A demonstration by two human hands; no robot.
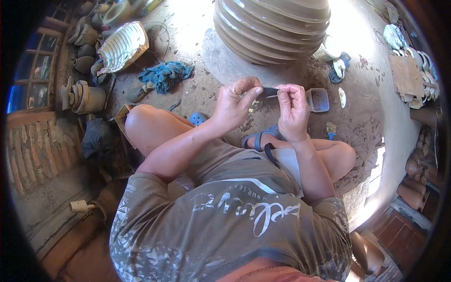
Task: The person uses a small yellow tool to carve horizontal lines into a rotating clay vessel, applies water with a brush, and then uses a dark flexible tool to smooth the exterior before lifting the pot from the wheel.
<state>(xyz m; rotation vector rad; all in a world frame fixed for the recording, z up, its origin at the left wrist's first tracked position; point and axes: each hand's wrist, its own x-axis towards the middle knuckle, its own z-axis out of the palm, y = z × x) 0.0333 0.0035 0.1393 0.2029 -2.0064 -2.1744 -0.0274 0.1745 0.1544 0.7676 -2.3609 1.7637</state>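
In the head view my left hand (237, 101) pinches one end of a small dark flat piece (270, 91) between thumb and fingertips. My right hand (293, 113) grips its other end with bent fingers; a thin pale edge or stick shows just under it, too small to make out. Just beyond my hands stands a large wet-looking ribbed clay pot (271, 28) on a round grey base (218, 58). A clear plastic container (320, 101) sits right of my right hand, with a small white oval piece (342, 97) farther right.
A teal cloth (164, 75), a white ribbed mould (122, 47) and stacked pots (87, 96) lie at the left by a wooden-framed window. At the right are boards (405, 77) and terracotta pots (412, 197). My crossed legs and sandals are below my hands.
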